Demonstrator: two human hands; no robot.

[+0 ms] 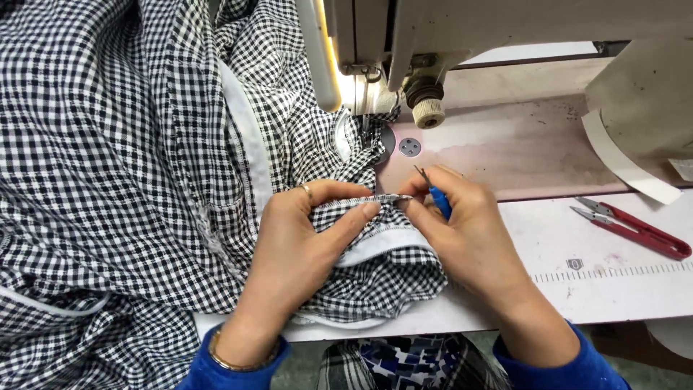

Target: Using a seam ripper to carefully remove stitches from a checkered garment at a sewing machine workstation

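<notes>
A black-and-white checked fabric [123, 166] with a white band lies heaped over the left of the sewing table. My left hand [303, 238] pinches a folded edge of this fabric between thumb and forefinger. My right hand [462, 224] grips the same folded edge at its tip and also holds a small blue-handled pointed tool [435, 195] with its metal point up. Both hands sit just in front of the sewing machine's needle and presser foot [369, 119].
The cream sewing machine [505, 29] stands at the back, with a round metal plate [409, 146] on its bed. Red thread snips [635, 230] lie on the white table [577, 289] at the right. A white strip [624, 162] hangs by the machine's right side.
</notes>
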